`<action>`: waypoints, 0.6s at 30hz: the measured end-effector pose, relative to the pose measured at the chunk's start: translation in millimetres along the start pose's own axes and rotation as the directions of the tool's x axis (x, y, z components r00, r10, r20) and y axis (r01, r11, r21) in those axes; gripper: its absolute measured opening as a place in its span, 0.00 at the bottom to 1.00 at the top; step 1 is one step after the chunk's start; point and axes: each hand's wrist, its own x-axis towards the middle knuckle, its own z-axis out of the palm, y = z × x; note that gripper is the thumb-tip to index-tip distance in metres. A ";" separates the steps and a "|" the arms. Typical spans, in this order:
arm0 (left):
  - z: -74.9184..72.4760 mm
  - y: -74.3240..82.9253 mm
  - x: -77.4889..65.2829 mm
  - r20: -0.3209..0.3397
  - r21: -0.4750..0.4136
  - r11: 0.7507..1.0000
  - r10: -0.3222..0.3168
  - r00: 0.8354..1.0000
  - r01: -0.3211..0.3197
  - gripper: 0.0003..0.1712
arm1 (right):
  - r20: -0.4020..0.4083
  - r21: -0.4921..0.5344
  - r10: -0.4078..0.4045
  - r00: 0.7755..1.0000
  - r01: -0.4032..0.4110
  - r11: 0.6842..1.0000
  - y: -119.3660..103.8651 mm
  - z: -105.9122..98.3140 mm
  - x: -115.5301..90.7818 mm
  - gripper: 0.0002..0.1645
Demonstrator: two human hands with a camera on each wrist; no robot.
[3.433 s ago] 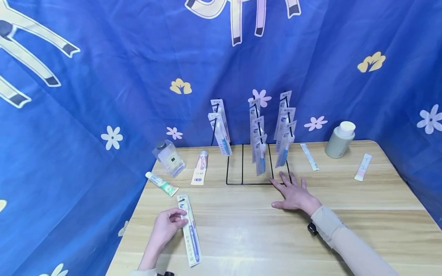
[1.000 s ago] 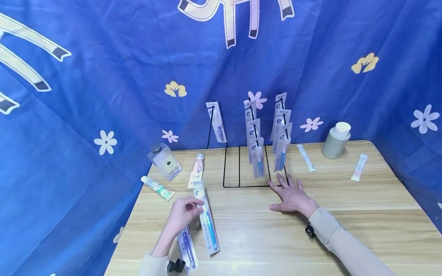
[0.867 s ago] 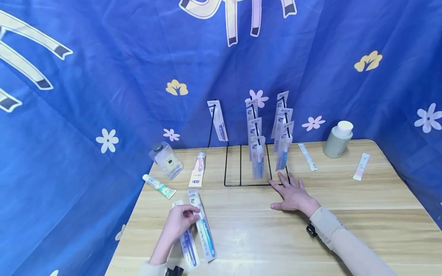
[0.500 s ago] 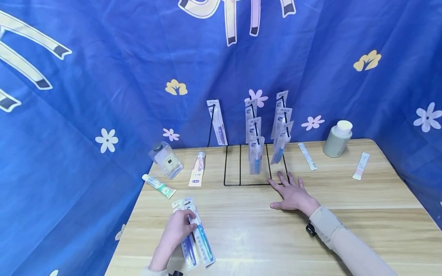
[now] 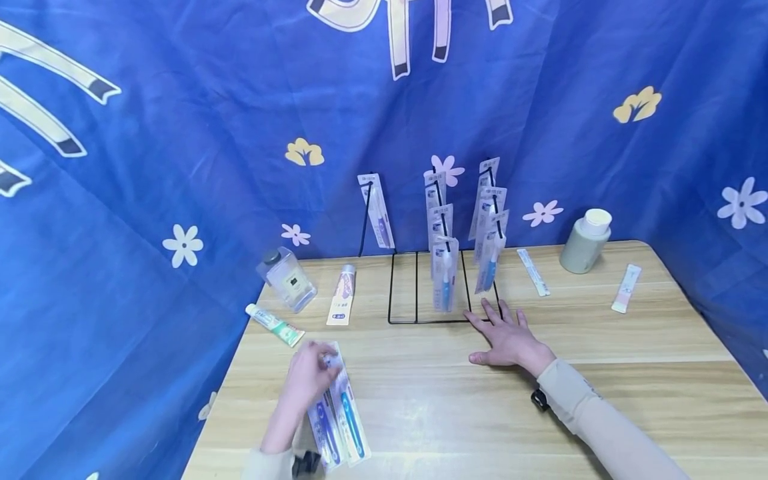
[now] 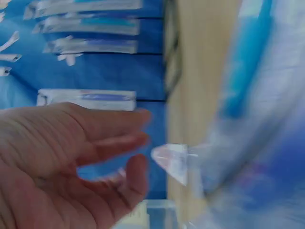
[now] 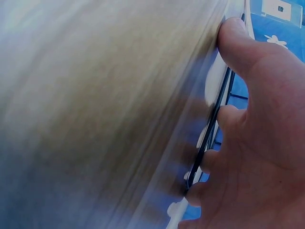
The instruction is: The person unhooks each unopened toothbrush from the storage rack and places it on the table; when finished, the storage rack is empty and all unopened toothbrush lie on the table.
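On the table's left side, two packaged toothbrushes lie side by side: one with a purple handle (image 5: 326,427) and one with a light blue handle (image 5: 351,420). My left hand (image 5: 307,373) is over their upper ends; the left wrist view shows thumb and fingers apart with nothing between them, the packs blurred beside it. My right hand (image 5: 510,341) rests with spread fingers at the front wire of a black wire display rack (image 5: 432,322). One packaged toothbrush (image 5: 378,213) hangs on the rack's left hook. Several more hang on the middle (image 5: 445,287) and right (image 5: 489,263) hooks.
A clear bottle (image 5: 291,280) and two toothpaste tubes, one green and white (image 5: 276,325), one pink and white (image 5: 343,297), lie left of the rack. To its right are two slim sachets (image 5: 533,272) (image 5: 627,289) and a grey-green bottle (image 5: 586,241). A blue curtain hangs behind.
A light blue toothbrush pack has left the left hook and now lies beside the purple one. My left hand has let go of it. The right hand has stayed at the rack.
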 end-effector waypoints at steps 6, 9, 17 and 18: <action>-4.3 1.8 98.8 -0.119 -0.313 0.933 0.149 0.982 -0.179 0.16 | -0.019 -0.024 0.002 1.000 -0.002 1.000 3.5 -1.0 -1.0 0.58; -4.5 13.0 142.9 -0.208 -0.429 0.867 0.176 0.962 -0.252 0.14 | -0.015 -0.019 -0.001 1.000 0.000 1.000 2.7 0.4 -1.9 0.57; -31.5 80.4 201.1 -0.325 -0.544 0.737 0.257 0.910 -0.402 0.11 | -0.004 -0.005 -0.005 1.000 0.005 1.000 0.2 1.1 -0.6 0.57; -34.6 87.1 203.6 -0.330 -0.555 0.725 0.259 0.908 -0.408 0.10 | -0.002 -0.007 -0.004 1.000 0.004 1.000 -0.1 1.3 -0.2 0.57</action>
